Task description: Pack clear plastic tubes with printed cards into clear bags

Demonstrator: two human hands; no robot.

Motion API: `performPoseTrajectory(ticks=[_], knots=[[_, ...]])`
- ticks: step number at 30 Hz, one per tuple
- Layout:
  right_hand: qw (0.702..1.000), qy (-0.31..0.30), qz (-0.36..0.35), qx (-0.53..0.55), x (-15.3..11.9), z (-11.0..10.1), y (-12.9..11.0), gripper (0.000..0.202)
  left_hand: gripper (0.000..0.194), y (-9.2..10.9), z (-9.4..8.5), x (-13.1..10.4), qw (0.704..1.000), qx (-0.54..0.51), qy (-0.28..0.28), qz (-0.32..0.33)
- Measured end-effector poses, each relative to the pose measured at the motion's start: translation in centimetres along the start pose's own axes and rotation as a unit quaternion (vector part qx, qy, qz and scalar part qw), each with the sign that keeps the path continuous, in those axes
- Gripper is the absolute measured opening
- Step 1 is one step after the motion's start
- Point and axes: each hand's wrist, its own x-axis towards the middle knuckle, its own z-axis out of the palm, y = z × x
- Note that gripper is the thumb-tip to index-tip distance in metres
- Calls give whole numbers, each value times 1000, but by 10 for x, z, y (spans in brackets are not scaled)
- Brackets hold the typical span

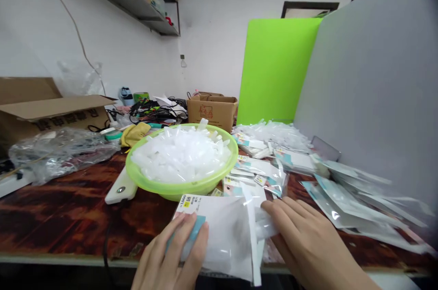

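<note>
Left hand [173, 251], packet [227, 235] lying crosswise, mouth toward right hand [303, 237] gripping plastic [266, 225]

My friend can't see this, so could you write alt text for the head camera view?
The left hand holds a printed packet while the right hand grips translucent plastic at its edge. Behind, a green bowl is heaped with whitish pieces; more packets lie rightward.

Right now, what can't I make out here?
All in the head view:
Gripped end of the translucent piece: covered by the right hand.
Small print on the packet: too small to read.
Floor of the green bowl: buried under white pieces.
Wrist of the left hand: cut off by the bottom edge.
</note>
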Motion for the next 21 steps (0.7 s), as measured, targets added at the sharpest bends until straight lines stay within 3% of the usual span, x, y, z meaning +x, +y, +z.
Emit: performPoseTrajectory(ticks=[5,9,14,18,21], knots=[[991,-9,41,-128,-24,-2,-18,30,38,13,-4,8,1000,-5,0,28],[984,-18,82,-158,-35,-1,-36,26,40,30,-1,12,999,6,20,43],[990,1,119,-80,-42,-4,-38,24,40,50,5,6,1000,-29,-4,6],[989,12,146,-28,-50,0,-34,36,48,71,6,-5,994,-64,-32,-86],[993,-21,112,-7,-59,9,-35,39,55,84,6,-9,989,-51,-47,-128]])
